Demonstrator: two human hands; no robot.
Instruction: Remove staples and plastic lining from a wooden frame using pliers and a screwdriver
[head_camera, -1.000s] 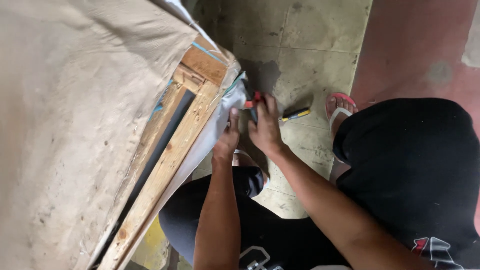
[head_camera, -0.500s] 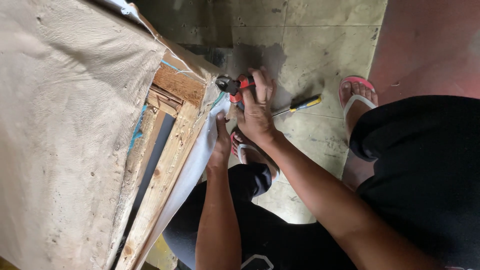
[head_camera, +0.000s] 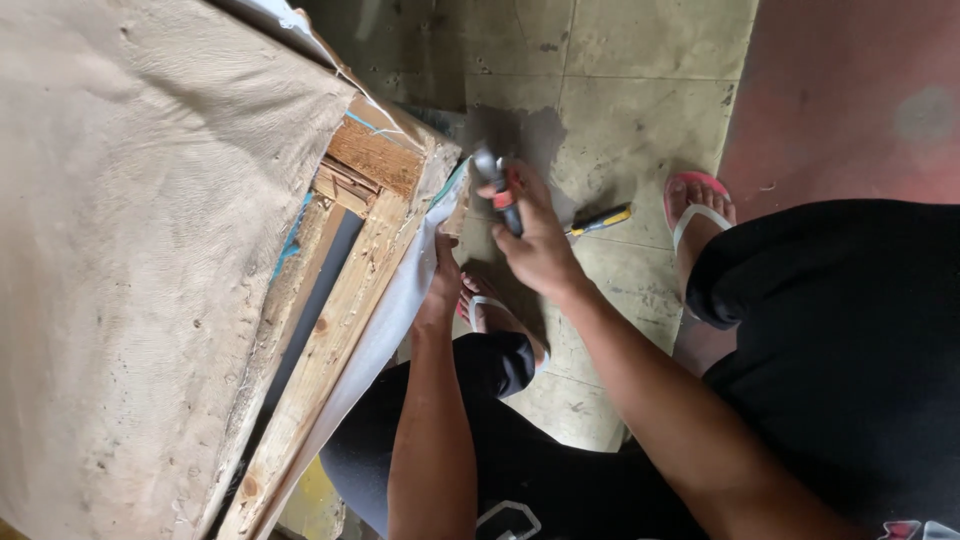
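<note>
Closest to the camera are the person's two bare arms and black clothes, with black shorts over both legs. The left hand (head_camera: 443, 285) is closed on the edge of a white cloth (head_camera: 385, 325). It pinches the cloth against the side of a wooden frame (head_camera: 345, 300). The white cloth runs down along the frame's long bar.

Just past it, the right hand (head_camera: 535, 245) is wrapped tight around a pair of pliers (head_camera: 497, 180) with red and black handles. The grey metal nose of the pliers sticks up out of the fist. It points at the top corner of the frame, just beside the rough end of the wood. I cannot tell if the nose is touching the wood.

Under the hands, a foot in a pink sandal (head_camera: 495, 315) rests on the floor. Another pink sandal (head_camera: 700, 205) is over to the right.

A screwdriver (head_camera: 600, 222) with a yellow and black handle lies on the floor between the right hand and that sandal.

A big sheet of tan fabric (head_camera: 130, 250) covers the left side of the frame. Farthest away is the dirty grey tile floor (head_camera: 640, 90), with a red floor patch (head_camera: 850, 100) at the right.
</note>
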